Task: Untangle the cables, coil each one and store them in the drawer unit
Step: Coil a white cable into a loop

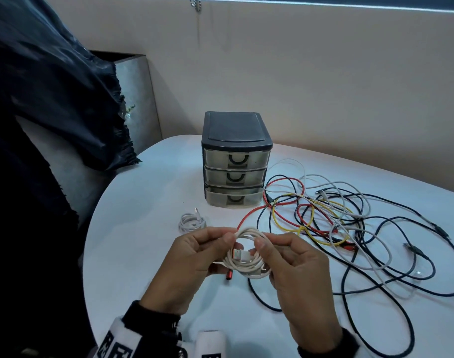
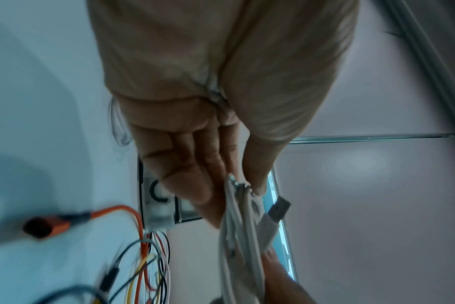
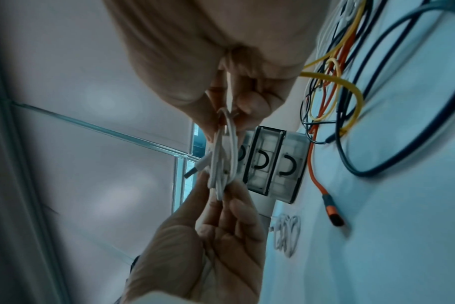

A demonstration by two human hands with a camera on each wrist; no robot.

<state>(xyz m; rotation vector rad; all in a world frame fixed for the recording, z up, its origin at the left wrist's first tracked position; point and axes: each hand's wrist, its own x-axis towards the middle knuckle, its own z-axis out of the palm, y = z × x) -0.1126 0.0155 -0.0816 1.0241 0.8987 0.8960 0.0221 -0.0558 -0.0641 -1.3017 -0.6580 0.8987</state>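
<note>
Progress: one small white coil [image 1: 191,222] lies finished on the white table [image 1: 143,254], just left of the drawer unit's front, not yet stored.
Cable in hand: a second white USB cable [image 1: 249,254] is wound into a coil and held above the table's near edge, its plug [image 1: 58,254] lying across the loops.
Left to do: a tangle of red, yellow, black and white cables [image 1: 337,223] sprawls over the table's right half, with a red connector [image 1: 229,275] resting below the hands.
Drawer unit: the three-drawer unit [image 1: 235,161] stands toward the table's far edge; top two drawers closed, the bottom one appears slightly out. Contents cannot be told.
Left hand: the left hand [image 1: 195,257] pinches the coil's left side between thumb and fingers.
Right hand: the right hand [image 1: 295,267] clamps the coil's right side, thumb on top.
Judgement: early stage; the coil looks nearly ready for storing.
</note>
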